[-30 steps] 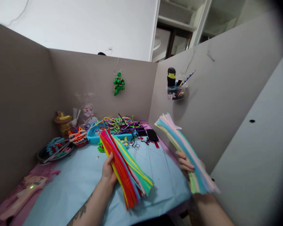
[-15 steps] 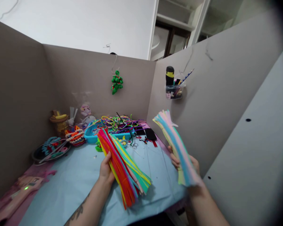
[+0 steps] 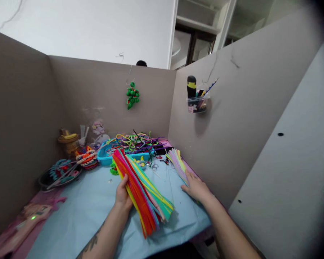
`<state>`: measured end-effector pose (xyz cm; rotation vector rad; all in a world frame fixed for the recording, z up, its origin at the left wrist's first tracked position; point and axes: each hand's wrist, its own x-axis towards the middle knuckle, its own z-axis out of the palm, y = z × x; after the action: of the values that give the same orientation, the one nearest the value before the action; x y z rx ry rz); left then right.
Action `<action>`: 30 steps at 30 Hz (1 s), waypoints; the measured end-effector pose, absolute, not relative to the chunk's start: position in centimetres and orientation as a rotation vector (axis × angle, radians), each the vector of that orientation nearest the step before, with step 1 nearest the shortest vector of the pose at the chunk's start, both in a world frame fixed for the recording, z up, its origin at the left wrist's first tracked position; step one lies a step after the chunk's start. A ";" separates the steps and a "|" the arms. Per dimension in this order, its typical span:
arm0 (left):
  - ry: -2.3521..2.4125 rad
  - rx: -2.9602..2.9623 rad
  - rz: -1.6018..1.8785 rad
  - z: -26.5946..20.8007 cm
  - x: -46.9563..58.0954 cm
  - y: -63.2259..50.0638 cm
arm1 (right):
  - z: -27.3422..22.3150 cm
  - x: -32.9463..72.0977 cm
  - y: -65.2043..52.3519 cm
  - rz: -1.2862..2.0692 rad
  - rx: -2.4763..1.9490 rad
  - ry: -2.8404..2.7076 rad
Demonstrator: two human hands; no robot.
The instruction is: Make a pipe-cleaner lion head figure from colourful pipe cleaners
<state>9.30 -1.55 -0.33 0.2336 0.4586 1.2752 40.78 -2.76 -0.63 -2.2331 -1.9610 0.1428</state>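
Note:
A thick bundle of pipe cleaners (image 3: 140, 190) in red, orange, pink, yellow and mint is gripped by my left hand (image 3: 124, 194), thumb on top, tilted above the table. At the table's right edge lies a second bundle, pastel pipe cleaners (image 3: 176, 162) in lilac, yellow and white. My right hand (image 3: 196, 187) rests over its near part, thumb spread to the left and fingers stretched out on it; that part of the bundle is hidden. Beyond my left hand sits a blue tray (image 3: 105, 159) heaped with tangled pipe cleaners (image 3: 135, 142).
Scissors (image 3: 154, 167) lie in front of the tray. A dark bowl (image 3: 44, 181), an orange-and-white woven piece (image 3: 86, 157) and a pink tool with a green light (image 3: 29, 225) stand at left. Grey partitions (image 3: 110, 86) enclose the table, with a hanging green ornament (image 3: 133, 95) and a clear holder (image 3: 198, 104).
My right hand has moved left and down, bringing the pastel bundle from the air onto the table's right side, over where a black phone-like object showed. My left hand stays nearly still.

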 end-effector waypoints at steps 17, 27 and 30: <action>-0.096 0.586 1.103 -0.4 8.8 -2.4 | 2.8 30.0 -6.1 1.274 -0.961 -1.670; -0.199 0.596 1.132 -1.1 8.7 -1.0 | 5.4 43.5 -2.9 0.036 -1.940 -1.617; -0.221 0.574 1.128 -1.6 8.5 -0.7 | 3.1 44.1 -1.2 0.017 -2.161 -1.685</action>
<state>8.50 -0.75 -1.56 0.5743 -0.2211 1.1284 44.14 -1.21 3.08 -2.1612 -1.6853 0.0168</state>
